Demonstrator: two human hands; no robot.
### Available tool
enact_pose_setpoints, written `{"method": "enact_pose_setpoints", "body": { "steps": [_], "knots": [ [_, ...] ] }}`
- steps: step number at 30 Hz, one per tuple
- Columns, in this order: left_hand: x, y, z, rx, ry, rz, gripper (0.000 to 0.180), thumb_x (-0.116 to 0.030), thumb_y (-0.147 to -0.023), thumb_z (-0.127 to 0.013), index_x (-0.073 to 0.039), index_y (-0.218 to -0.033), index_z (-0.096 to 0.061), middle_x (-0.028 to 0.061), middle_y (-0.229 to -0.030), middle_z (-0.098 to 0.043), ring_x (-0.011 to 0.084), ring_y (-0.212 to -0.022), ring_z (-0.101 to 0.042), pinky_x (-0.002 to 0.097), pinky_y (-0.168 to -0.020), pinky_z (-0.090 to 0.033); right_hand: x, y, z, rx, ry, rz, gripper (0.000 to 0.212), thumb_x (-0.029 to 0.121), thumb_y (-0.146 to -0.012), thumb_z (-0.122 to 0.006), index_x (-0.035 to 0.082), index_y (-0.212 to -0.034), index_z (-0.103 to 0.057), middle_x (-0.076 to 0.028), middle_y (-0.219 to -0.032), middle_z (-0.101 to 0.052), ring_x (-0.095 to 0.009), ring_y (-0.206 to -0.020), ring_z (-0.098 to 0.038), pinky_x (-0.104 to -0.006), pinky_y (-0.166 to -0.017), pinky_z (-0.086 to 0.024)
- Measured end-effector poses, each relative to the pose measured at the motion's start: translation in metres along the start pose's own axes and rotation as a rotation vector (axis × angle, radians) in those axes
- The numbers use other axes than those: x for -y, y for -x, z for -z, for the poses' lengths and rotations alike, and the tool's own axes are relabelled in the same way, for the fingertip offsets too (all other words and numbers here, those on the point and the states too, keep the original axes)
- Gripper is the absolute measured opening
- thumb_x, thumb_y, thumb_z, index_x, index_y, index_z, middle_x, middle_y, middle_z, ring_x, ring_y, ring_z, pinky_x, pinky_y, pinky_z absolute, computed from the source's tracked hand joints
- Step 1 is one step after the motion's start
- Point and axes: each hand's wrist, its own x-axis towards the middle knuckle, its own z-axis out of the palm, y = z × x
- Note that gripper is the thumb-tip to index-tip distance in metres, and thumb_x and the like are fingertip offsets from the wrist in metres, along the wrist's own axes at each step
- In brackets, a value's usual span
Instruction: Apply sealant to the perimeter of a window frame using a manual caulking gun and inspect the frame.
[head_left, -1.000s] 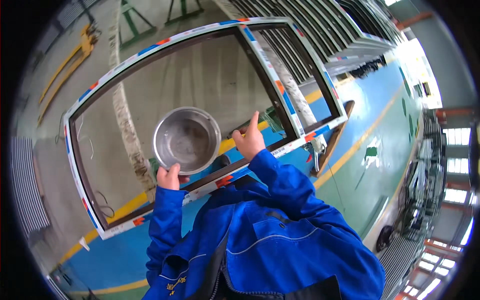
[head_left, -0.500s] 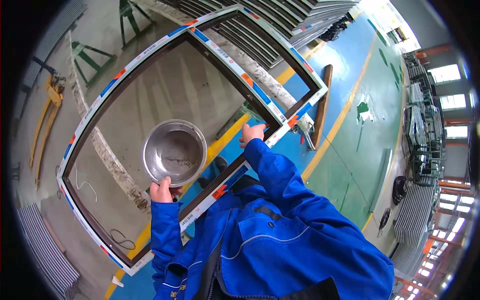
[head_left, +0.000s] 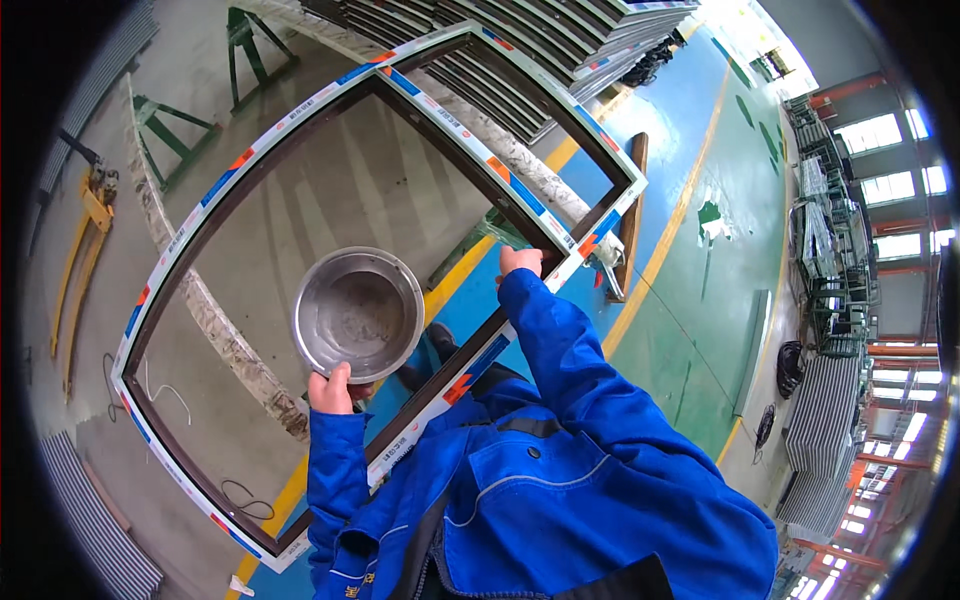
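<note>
My left hand (head_left: pixel 329 389) grips the near rim of a round steel bowl (head_left: pixel 357 313), held level over the opening of a large window frame (head_left: pixel 260 150). The bowl looks empty inside. My right hand (head_left: pixel 520 261) rests on the frame's near rail, close to its middle bar (head_left: pixel 480 160). The frame is white with blue and orange tape on its protective film, and dark on its inner faces. It lies flat at about waist height. Both my sleeves are blue.
Stacks of more frames (head_left: pixel 540 40) lie beyond the far corner. Green metal trestles (head_left: pixel 160 120) stand at the upper left and a yellow pallet jack (head_left: pixel 90 215) at the left. Blue and green floor with a yellow line (head_left: pixel 680 210) runs to the right, beside racks (head_left: pixel 830 250).
The view has swung, so the frame now sits more diagonally. The bowl stays in my left hand over the opening. My right hand has slid along the near rail towards the middle bar.
</note>
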Motion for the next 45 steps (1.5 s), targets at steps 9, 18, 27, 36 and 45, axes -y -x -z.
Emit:
{"method": "enact_pose_setpoints", "body": {
  "steps": [9,18,27,36,45],
  "knots": [
    [-0.004,-0.001,0.012,-0.055,0.022,0.031,0.026,-0.016,-0.085,-0.055,0.004,-0.101,-0.060,0.0152,-0.081,-0.067,0.0212,-0.055,-0.064,0.0296,-0.047,-0.053,0.011,0.029,-0.001,-0.019,0.144,0.029,0.094,0.022,-0.083,-0.060,-0.012,-0.143,0.003,-0.023,-0.094,-0.067,-0.031,-0.063,-0.069,-0.0359,-0.054,-0.057],
    [-0.009,-0.008,0.005,0.014,0.010,0.025,0.027,-0.014,-0.086,-0.052,0.004,-0.105,-0.058,0.0150,-0.084,-0.067,0.0208,-0.058,-0.065,0.0288,-0.048,-0.053,0.009,0.014,0.003,-0.005,0.223,0.109,0.094,0.021,-0.081,-0.061,-0.012,-0.143,0.001,-0.023,-0.095,-0.067,-0.031,-0.064,-0.069,-0.0375,-0.057,-0.058],
    [-0.006,-0.012,0.010,0.016,-0.008,0.056,0.030,-0.014,-0.086,-0.051,0.003,-0.111,-0.055,0.0144,-0.089,-0.067,0.0199,-0.060,-0.065,0.0280,-0.047,-0.053,0.015,0.047,0.002,0.030,-0.197,-0.149,0.088,0.021,-0.083,-0.061,-0.002,-0.144,-0.002,-0.024,-0.097,-0.062,-0.034,-0.069,-0.066,-0.0466,-0.056,-0.057],
    [-0.006,-0.010,0.014,-0.016,-0.014,0.044,0.026,-0.017,-0.087,-0.053,0.002,-0.105,-0.057,0.0137,-0.080,-0.067,0.0197,-0.055,-0.063,0.0287,-0.048,-0.052,0.043,0.067,0.033,0.124,-0.329,-0.186,0.069,0.023,-0.084,-0.063,-0.005,-0.135,-0.026,-0.024,-0.103,-0.061,-0.034,-0.072,-0.068,-0.0465,-0.056,-0.058],
    [-0.012,-0.002,0.010,-0.022,-0.014,0.071,0.025,-0.015,-0.086,-0.052,0.003,-0.103,-0.058,0.0138,-0.080,-0.067,0.0193,-0.055,-0.063,0.0282,-0.048,-0.052,0.037,0.060,0.027,0.099,-0.177,-0.098,0.050,0.022,-0.083,-0.062,-0.007,-0.118,-0.043,-0.022,-0.092,-0.064,-0.030,-0.064,-0.068,-0.0409,-0.049,-0.056]
  ]
}}
